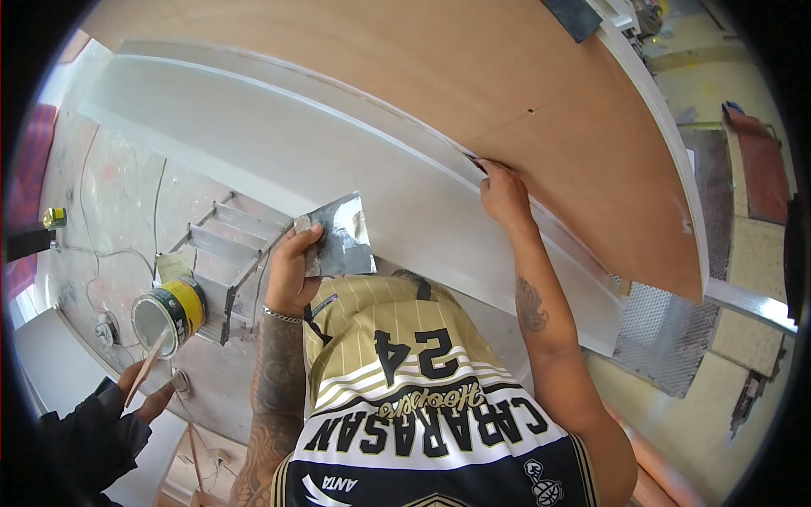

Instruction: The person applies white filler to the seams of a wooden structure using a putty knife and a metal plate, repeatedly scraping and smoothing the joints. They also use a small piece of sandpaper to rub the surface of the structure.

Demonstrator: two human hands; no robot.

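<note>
My left hand grips a thin square metal putty plate, thumb on top; grey and whitish smears cover its face. At the inner seam of a large white-edged brown panel, my right hand is closed, fingertips against the joint. A small thin dark blade shows at those fingertips, mostly hidden. The white side board runs along the seam between my hands.
At lower left, another person's hand holds a stick in an open can. A metal stepladder and cables stand or lie on the stained floor. A dark flat plate rests on the panel's far edge.
</note>
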